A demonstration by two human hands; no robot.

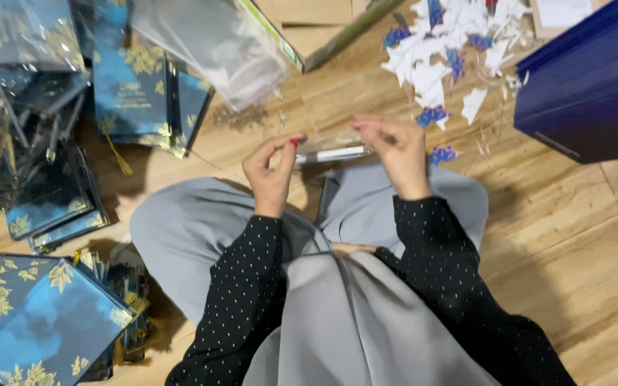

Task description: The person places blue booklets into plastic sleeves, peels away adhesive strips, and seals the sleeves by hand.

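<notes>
The left hand (272,174) and the right hand (397,152) each pinch one end of a clear plastic sleeve (330,145) — both grips narrow, fingertips closed on the film. Inside the sleeve lies a slim white pen-like stick (332,154), roughly level, spanning the gap between the two hands. The sleeve hangs just above the person's grey-clad knees (202,229), over the wooden floor (559,236).

At 1 o'clock from the hands, a loose heap of white and blue paper cut-outs (441,53) spreads on the floor, near the right hand. At 2 o'clock a dark blue box (588,86) stands by the frame's right edge; what it holds cannot be seen. At 11 o'clock a clear bag (216,46) sits tilted, its contents blurred, beside a cardboard carton (316,25) at 12.

From 9 to 10 o'clock, blue booklets with gold leaf print (131,89) crowd the floor, many in glossy wrappers — more are stacked at 7 o'clock (51,322). Bare floor lies from 3 to 5 o'clock.
</notes>
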